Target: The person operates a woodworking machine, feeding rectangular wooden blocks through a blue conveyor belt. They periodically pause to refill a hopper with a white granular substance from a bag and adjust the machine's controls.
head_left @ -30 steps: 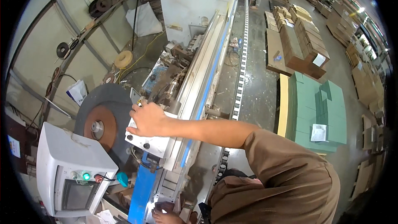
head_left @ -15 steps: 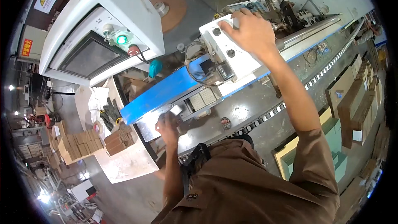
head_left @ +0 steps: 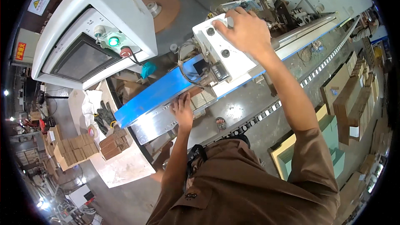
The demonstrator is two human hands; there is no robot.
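Note:
My left hand [head_left: 182, 111] reaches over the bare metal bed [head_left: 156, 126] of a machine, fingers stretched up beside the long blue guard [head_left: 156, 93]. Its fingertips touch or nearly touch a brown strip [head_left: 194, 91] lying along the guard; how firmly I cannot tell. Laid over the white housing [head_left: 239, 60] with black knobs is my right hand [head_left: 246, 33], its thumb apart on the front and its fingers over the far edge. A small dark counter [head_left: 219, 71] is mounted at the housing's left end.
At the left stands a white control cabinet [head_left: 137, 25] with a dark screen [head_left: 85, 58], lit green button [head_left: 113, 41] and red button [head_left: 126, 51]. A side table [head_left: 121, 171] holds stacked brown pieces [head_left: 114, 145] and dark gloves [head_left: 104, 114]. A large roll [head_left: 166, 10] sits behind.
My left hand has moved from the metal bed up and right to the blue guard, where the brown strip now shows. My right hand stays on the white housing. The whole view has shifted slightly.

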